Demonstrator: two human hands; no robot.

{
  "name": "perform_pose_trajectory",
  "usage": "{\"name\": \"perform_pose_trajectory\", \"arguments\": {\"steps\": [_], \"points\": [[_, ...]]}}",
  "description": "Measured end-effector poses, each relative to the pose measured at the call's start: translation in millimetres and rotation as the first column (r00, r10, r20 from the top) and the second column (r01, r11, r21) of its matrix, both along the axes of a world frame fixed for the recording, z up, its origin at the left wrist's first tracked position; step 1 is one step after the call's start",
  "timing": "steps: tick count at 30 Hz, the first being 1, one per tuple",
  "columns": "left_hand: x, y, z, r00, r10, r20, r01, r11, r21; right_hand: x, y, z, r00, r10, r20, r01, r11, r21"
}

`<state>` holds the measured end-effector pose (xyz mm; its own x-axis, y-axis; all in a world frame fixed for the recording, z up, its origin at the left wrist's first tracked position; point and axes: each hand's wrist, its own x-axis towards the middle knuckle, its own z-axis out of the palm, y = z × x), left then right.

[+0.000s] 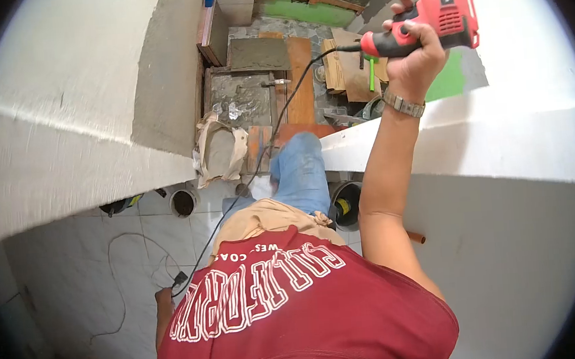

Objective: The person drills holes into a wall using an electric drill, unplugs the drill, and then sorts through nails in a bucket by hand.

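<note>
My right hand is raised at the upper right, its fingers wrapped around the black and red handle of a red power drill. The drill's front end is cut off by the top of the view. From the handle a black power cord runs down across my body to the lower left. There my left hand, low at my side, is closed on the cord close to a black plug. Most of its fingers are hidden.
White walls stand close on both sides. Ahead lie a mortar tray, wooden boards and an opened cement bag. Buckets stand near my feet. A thin cable trails over the tiled floor.
</note>
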<state>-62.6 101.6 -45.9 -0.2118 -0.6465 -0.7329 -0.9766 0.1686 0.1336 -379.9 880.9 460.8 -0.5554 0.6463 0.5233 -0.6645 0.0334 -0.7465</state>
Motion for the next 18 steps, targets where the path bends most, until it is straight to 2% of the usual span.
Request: {"name": "perform_pose_trajectory", "arguments": {"steps": [4, 11, 15, 18], "points": [[-40.4, 56.4, 7.7, 0.984, -0.173, 0.051, 0.173, 0.985, 0.010, -54.5, 39.7, 11.7, 0.978, -0.205, -0.028, 0.207, 0.976, 0.065], [-192.7, 208.7, 28.3, 0.921, -0.389, 0.014, 0.387, 0.919, 0.081, -135.0, 185.6, -25.5, 0.926, -0.357, -0.122, 0.353, 0.934, -0.056], [-297.3, 323.4, 53.7, 0.889, -0.458, 0.013, 0.455, 0.886, 0.086, -171.8, 303.8, -72.6, 0.942, -0.327, -0.074, 0.310, 0.933, -0.182], [-358.1, 396.4, 82.4, 0.872, -0.489, 0.033, 0.485, 0.871, 0.078, -185.0, 394.8, -113.9, 0.984, -0.172, -0.040, 0.150, 0.934, -0.323]]}}
